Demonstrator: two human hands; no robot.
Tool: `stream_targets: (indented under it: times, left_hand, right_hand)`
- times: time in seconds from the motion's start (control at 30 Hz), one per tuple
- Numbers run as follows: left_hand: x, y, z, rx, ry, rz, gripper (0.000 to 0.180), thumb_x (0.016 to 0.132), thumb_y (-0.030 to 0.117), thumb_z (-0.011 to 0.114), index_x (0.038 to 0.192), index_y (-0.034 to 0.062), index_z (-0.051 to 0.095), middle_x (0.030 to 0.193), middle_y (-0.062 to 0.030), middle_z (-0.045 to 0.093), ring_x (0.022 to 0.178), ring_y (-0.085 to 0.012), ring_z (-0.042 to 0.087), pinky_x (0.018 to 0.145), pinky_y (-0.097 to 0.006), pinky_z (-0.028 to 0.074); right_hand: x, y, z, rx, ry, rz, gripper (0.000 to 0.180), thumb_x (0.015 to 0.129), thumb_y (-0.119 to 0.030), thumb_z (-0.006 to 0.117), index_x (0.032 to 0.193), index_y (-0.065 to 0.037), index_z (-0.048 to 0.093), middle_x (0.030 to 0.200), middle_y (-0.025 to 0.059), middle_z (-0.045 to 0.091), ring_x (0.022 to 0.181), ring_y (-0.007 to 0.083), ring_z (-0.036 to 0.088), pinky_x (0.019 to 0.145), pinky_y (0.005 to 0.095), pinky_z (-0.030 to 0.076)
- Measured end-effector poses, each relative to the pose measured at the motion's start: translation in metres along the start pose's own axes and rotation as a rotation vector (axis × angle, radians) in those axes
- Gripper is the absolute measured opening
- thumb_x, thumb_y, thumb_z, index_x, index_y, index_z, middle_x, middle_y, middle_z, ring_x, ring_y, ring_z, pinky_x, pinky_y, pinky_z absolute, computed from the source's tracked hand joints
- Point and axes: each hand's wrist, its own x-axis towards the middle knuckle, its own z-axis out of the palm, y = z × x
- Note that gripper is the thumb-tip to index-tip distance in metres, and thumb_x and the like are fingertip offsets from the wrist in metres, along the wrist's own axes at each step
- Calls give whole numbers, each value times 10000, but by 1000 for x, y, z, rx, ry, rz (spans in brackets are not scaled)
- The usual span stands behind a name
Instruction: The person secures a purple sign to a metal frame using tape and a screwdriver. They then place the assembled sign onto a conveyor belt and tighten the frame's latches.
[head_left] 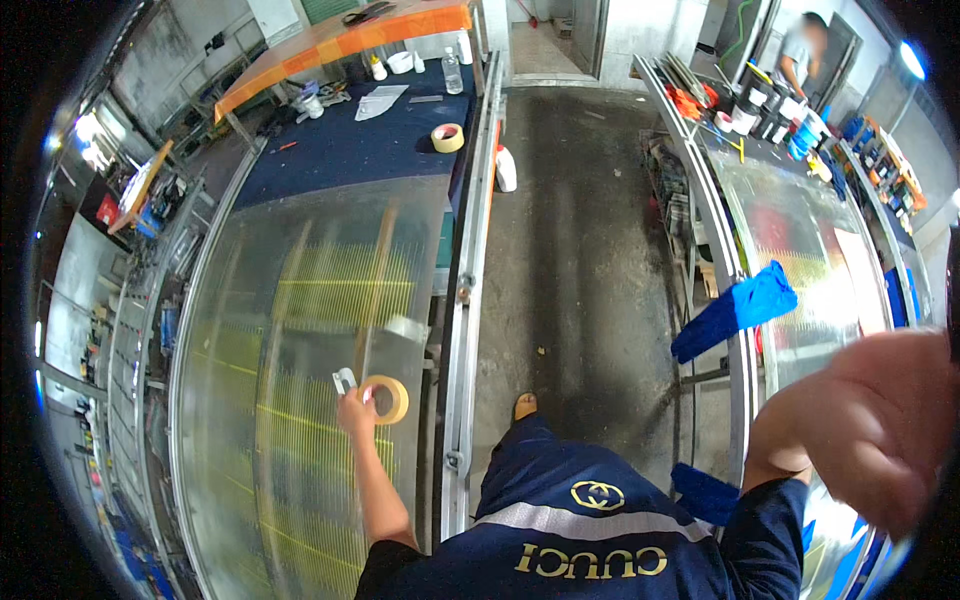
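My left hand (pixel 355 410) reaches out over the long glass-like table on the left. Its fingers are closed on a roll of yellowish masking tape (pixel 400 401), and a small white and grey tool (pixel 344 381) of a kind I cannot make out sticks out beyond them. Below the hand, the table's translucent top (pixel 230 310) shows yellow striped patterns. Close to the camera at the right edge, my right hand (pixel 880 420) is raised and blurred. Its fingers do not show clearly, so whether it holds anything is hidden.
A metal rail (pixel 463 330) edges the left table. On its dark blue far end stand another tape roll (pixel 447 138) and a clear bottle (pixel 452 72). Blue cloths (pixel 737 310) hang over the right-hand rail. A person (pixel 799 55) stands beyond the inks and tubs. Concrete floor (pixel 590 230) runs between the tables.
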Motion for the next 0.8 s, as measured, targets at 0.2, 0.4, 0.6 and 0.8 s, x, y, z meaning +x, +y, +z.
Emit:
stream_targets:
  times: [0.2,0.4,0.6,0.8]
  left_hand:
    - [6,-98,1,-169,-217,-224,238,727,159,845,869,38,697,829,-174,664,794,-326,675,699,-481,521]
    - [47,-41,1,-196,-3,144,265,739,69,748,989,22,670,969,-197,614,935,-395,617,817,-501,497]
    - [97,110,-106,94,-103,507,384,929,324,666,1134,0,684,891,-126,689,739,-272,617,704,-457,510]
    - [140,219,-122,-36,-134,836,370,934,311,663,1127,-3,701,894,-148,703,758,-299,630,747,-456,512]
  right_hand:
    - [-141,70,128,-22,-441,607,485,786,34,717,1250,-52,605,994,112,653,870,263,623,809,392,506]
    - [-436,7,40,120,-1450,1030,345,896,-281,652,1215,-155,686,1053,111,702,1042,324,674,877,462,548]
    - [-556,-85,-110,-276,-1561,2093,412,877,-344,616,1234,-155,695,991,159,745,989,315,717,885,457,556]
    - [-533,-131,-162,-640,-823,2184,347,886,-329,675,1157,-122,738,1103,151,740,1045,339,699,937,435,540]
